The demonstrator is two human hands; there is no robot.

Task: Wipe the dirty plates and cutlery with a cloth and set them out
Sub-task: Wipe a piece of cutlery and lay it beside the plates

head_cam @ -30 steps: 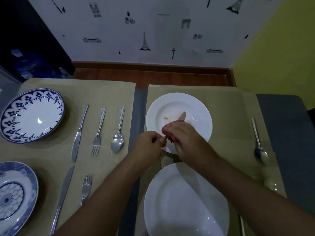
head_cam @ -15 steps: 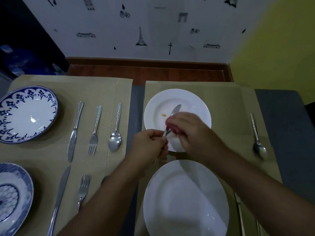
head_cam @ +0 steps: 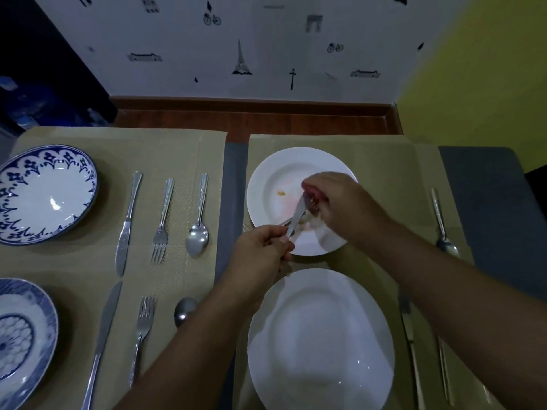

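Note:
My left hand point(head_cam: 260, 255) grips the handle end of a table knife point(head_cam: 298, 214) held over a dirty white plate point(head_cam: 275, 184) that carries a small food smear. A second metal piece, seemingly a fork, shows beside the blade. My right hand point(head_cam: 340, 205) pinches a red cloth point(head_cam: 310, 192) around the upper part of the blade. A clean-looking white plate point(head_cam: 319, 344) lies nearer to me, under my forearms.
On the left placemat point(head_cam: 177, 149) lie two blue patterned plates point(head_cam: 47, 193) point(head_cam: 17, 344), each with a knife point(head_cam: 127, 223), fork point(head_cam: 161, 223) and spoon point(head_cam: 198, 232) beside it. On the right mat lie a spoon point(head_cam: 442, 226) and another knife point(head_cam: 410, 335).
My right hand has slid the red cloth along the blade, away from my left hand toward the tip. More bare blade now shows between the hands.

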